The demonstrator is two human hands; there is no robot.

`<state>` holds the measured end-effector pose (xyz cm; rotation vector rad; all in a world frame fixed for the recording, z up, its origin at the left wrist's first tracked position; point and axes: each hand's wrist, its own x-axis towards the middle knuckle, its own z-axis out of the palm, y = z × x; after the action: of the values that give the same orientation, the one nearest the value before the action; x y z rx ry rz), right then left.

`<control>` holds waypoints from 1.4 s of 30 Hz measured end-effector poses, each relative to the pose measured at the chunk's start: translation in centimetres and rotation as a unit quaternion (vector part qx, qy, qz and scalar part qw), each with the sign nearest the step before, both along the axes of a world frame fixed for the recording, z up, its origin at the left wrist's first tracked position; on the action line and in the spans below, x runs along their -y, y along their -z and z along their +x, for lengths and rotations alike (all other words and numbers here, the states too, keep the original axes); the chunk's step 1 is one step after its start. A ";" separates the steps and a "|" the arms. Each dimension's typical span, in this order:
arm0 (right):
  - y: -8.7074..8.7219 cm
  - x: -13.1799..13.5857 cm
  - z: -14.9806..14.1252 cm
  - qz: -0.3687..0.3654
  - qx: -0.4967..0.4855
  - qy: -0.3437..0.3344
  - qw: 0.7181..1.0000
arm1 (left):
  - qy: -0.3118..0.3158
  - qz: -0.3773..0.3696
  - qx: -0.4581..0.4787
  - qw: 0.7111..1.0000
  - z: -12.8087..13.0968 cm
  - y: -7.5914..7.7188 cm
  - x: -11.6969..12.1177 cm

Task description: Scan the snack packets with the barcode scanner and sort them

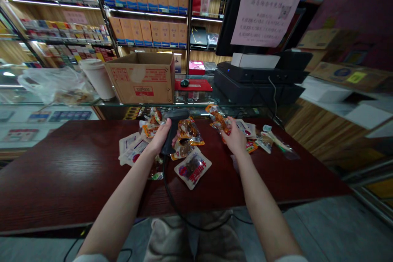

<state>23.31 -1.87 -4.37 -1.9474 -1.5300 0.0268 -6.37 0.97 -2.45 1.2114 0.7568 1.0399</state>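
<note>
My left hand [162,137] is wrapped round the grip of a black handheld barcode scanner [170,131], whose cable hangs down over the counter's front edge. Between thumb and fingers, my right hand [236,136] holds an orange-edged snack packet [217,118] with brown food showing through. Beside the scanner lie more orange and clear snack packets [188,129]. A white-edged packet with red print [193,168] rests flat nearer to me. Pale packets [132,147] are left of my left hand, and others [247,127] lie partly behind my right hand.
A dark red wooden counter [76,172] spans the front. Behind it, a glass top bears an open cardboard box [141,80], a white cup [98,80], a plastic bag [58,86] and a black cash-register unit [259,84]. A screen with a paper notice [264,16] stands above.
</note>
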 end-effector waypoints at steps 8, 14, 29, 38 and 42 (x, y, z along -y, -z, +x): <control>0.6 0.0 4.1 0.083 0.113 0.183 0.973 | -0.052 -0.014 0.001 0.999 -0.7 -1.0 -0.1; 2.7 -1.0 3.9 0.015 0.102 0.018 0.995 | -0.068 -0.038 -0.008 0.997 -1.3 -1.8 0.1; 1.5 -5.9 -6.5 -0.182 0.041 -0.114 0.976 | -0.053 -0.035 0.011 0.998 -2.3 -1.2 -0.4; 3.7 -9.1 -7.8 -0.178 -0.098 -0.068 0.977 | -0.030 -0.042 0.012 0.999 -2.4 -0.8 -0.5; 3.6 -9.7 -6.7 -0.175 -0.138 -0.063 0.973 | -0.035 -0.046 0.011 0.998 -2.2 -0.6 -0.7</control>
<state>16.59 7.84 -7.93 -2.0016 -1.5342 0.6338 -8.62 1.65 -1.85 1.0993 0.8263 1.0621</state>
